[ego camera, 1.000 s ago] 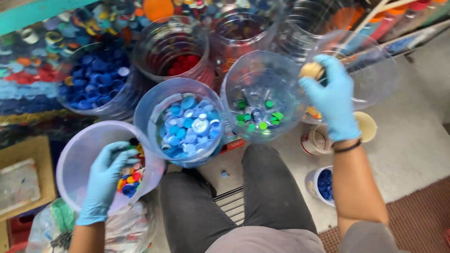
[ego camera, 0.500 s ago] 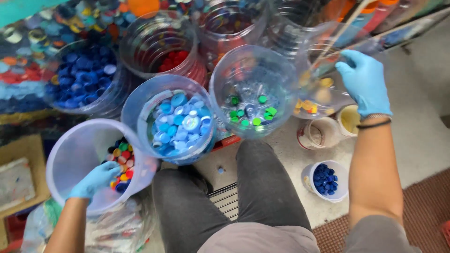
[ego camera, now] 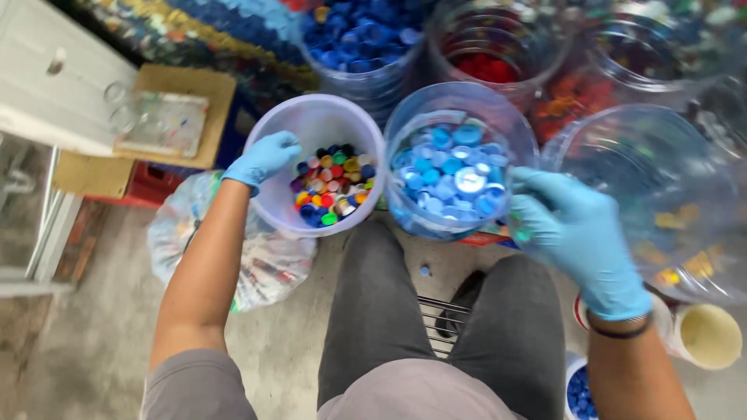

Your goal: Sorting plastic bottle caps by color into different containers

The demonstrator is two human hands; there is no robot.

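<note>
My left hand (ego camera: 263, 158), in a blue glove, grips the left rim of a white bucket (ego camera: 315, 111) that holds mixed coloured bottle caps (ego camera: 331, 185). My right hand (ego camera: 577, 237), also gloved in blue, hovers low on the right. Its fingers are loosely curled and apart beside the right rim of a clear tub (ego camera: 459, 99) of light blue caps (ego camera: 451, 175). I see nothing in that hand. Under and behind it stands a big clear tub (ego camera: 650, 167) with a few green and yellow caps, blurred.
Tubs of dark blue caps (ego camera: 359, 37) and red caps (ego camera: 486, 66) stand behind. A clear plastic bag (ego camera: 268, 260) lies by my left knee. Left are a cardboard box (ego camera: 183, 87) and a white cabinet (ego camera: 47, 82). Lower right are a cream cup (ego camera: 708, 336) and a small tub of blue caps (ego camera: 580, 393).
My right hand has come back from the far right tub to the light blue tub's rim. My left hand has moved up onto the white bucket's rim. The view swung left.
</note>
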